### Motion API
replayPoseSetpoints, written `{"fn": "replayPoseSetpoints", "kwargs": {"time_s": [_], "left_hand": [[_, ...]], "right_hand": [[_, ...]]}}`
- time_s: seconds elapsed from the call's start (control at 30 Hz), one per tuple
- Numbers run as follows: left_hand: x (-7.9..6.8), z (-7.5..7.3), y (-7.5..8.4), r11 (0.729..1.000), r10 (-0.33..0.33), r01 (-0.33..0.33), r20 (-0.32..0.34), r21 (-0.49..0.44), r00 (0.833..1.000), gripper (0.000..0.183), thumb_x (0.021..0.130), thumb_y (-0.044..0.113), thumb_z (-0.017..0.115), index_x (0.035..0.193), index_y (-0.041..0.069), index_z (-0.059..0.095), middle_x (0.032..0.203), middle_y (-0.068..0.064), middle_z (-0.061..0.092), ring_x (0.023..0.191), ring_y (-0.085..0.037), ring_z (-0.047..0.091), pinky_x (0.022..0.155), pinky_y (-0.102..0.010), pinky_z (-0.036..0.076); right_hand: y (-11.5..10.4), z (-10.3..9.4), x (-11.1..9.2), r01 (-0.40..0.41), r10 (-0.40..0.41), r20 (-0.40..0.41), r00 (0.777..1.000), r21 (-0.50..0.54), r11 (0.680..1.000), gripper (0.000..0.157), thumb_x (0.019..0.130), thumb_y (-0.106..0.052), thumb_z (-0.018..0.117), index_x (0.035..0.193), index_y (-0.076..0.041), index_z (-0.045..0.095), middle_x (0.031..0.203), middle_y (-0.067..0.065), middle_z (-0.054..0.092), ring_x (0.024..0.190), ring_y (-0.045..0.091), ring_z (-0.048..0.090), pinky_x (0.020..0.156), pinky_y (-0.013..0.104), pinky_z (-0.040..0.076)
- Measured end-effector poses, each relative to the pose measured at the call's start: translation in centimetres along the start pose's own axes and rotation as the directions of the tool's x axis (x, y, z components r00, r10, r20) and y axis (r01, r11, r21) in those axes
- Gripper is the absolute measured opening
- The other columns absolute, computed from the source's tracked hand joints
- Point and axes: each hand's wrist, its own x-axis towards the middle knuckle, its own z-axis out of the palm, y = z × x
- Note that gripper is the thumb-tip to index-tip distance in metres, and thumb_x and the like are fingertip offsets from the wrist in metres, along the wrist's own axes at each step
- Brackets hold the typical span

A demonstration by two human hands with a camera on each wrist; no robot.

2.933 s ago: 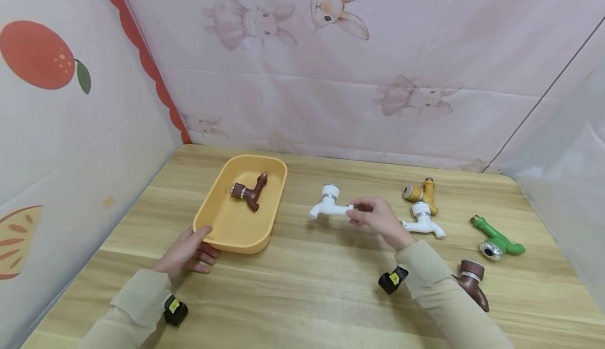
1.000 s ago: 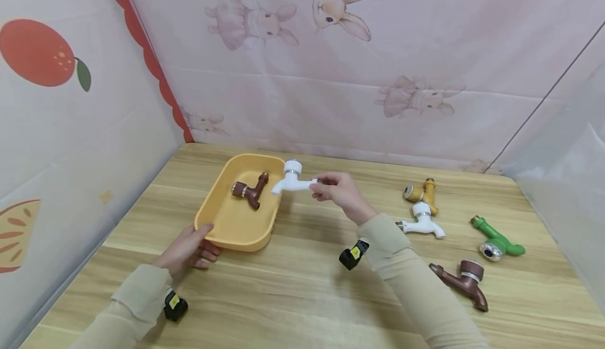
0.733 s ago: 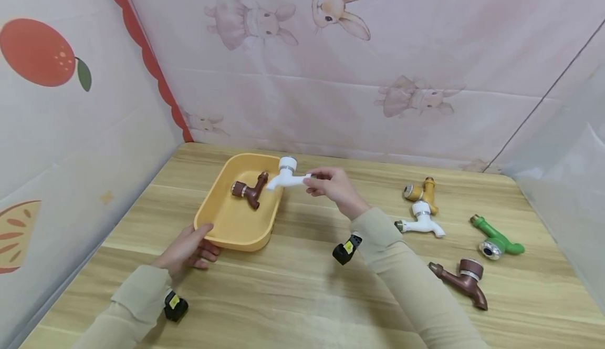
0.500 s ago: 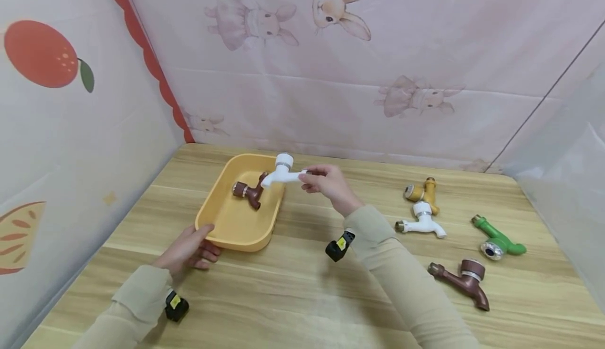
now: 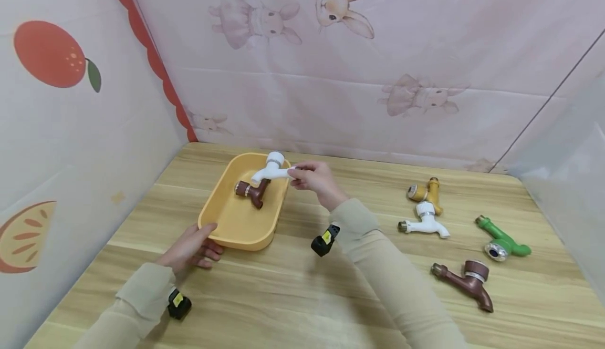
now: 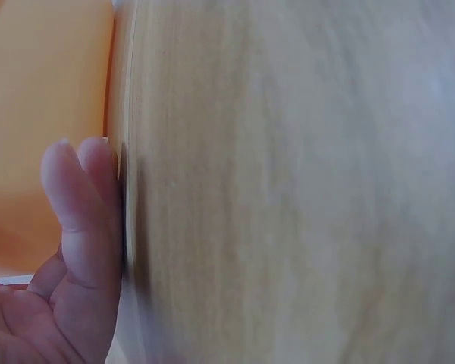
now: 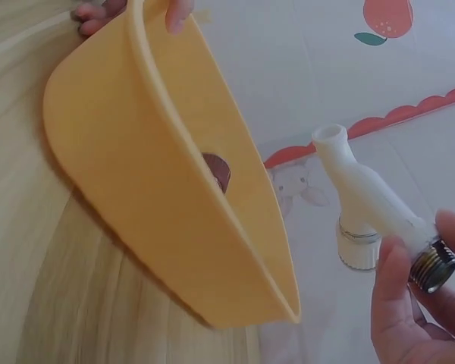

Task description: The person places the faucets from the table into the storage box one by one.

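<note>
My right hand (image 5: pixel 315 181) pinches a white faucet (image 5: pixel 271 171) by its threaded inlet end, thumb on one side and fingers on the other. The faucet hangs over the right side of a yellow plastic tub (image 5: pixel 204 214), knob up and spout to the left. In the right wrist view, the metal thread of the white faucet (image 7: pixel 375 201) pokes out past the fingertips. Inside the tub lies a brown faucet (image 5: pixel 255 194), partly covered by the white one in the head view. My left hand (image 5: pixel 191 246) grips the tub's near left corner, thumb over the rim and fingers outside.
On the right of the wooden table (image 5: pixel 302 296) lie a yellow faucet (image 5: pixel 431 196), a second white faucet (image 5: pixel 425 222), a green faucet (image 5: pixel 503 241) and another brown faucet (image 5: pixel 465 283). Printed fabric walls (image 5: pixel 302 112) stand at the back and sides.
My right hand has carried the white faucet leftward from the middle of the table to above the tub. The left hand keeps its hold on the tub's corner.
</note>
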Motion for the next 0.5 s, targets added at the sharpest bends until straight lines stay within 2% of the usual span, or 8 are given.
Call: {"fn": "replayPoseSetpoints", "kwargs": {"time_s": [0.13, 0.27, 0.5], "left_hand": [[0.1, 0.1, 0.0, 1.0, 0.003, -0.003, 0.001, -0.007, 1.0, 0.052, 0.097, 0.037, 0.033, 0.128, -0.003, 0.024, 0.078, -0.01, 0.061, 0.064, -0.019, 0.06, 0.056, -0.036, 0.054], [0.2, 0.1, 0.0, 1.0, 0.005, -0.005, 0.003, -0.013, 1.0, 0.052, 0.097, 0.038, 0.034, 0.127, -0.002, 0.024, 0.077, -0.01, 0.061, 0.064, -0.019, 0.06, 0.055, -0.036, 0.053], [0.1, 0.1, 0.0, 1.0, 0.006, -0.006, -0.002, -0.01, 1.0, 0.051, 0.097, 0.038, 0.033, 0.126, -0.003, 0.024, 0.077, -0.011, 0.061, 0.064, -0.019, 0.06, 0.056, -0.036, 0.054]], "right_hand": [[0.2, 0.6, 0.4, -0.012, 0.012, 0.001, 1.0, 0.022, 1.0, 0.025, 0.085, -0.005, 0.062, 0.106, 0.008, 0.059, 0.083, 0.011, 0.062, 0.068, 0.019, 0.062, 0.079, 0.04, 0.052], [0.2, 1.0, 0.7, -0.023, 0.023, -0.015, 1.0, 0.036, 0.999, 0.025, 0.085, -0.004, 0.062, 0.106, 0.009, 0.059, 0.083, 0.011, 0.062, 0.061, 0.015, 0.061, 0.068, 0.031, 0.054], [-0.4, 1.9, 0.9, -0.061, 0.062, -0.031, 0.998, 0.043, 0.997, 0.028, 0.085, -0.006, 0.062, 0.109, 0.008, 0.057, 0.085, 0.013, 0.062, 0.062, 0.014, 0.06, 0.067, 0.028, 0.054]]}}
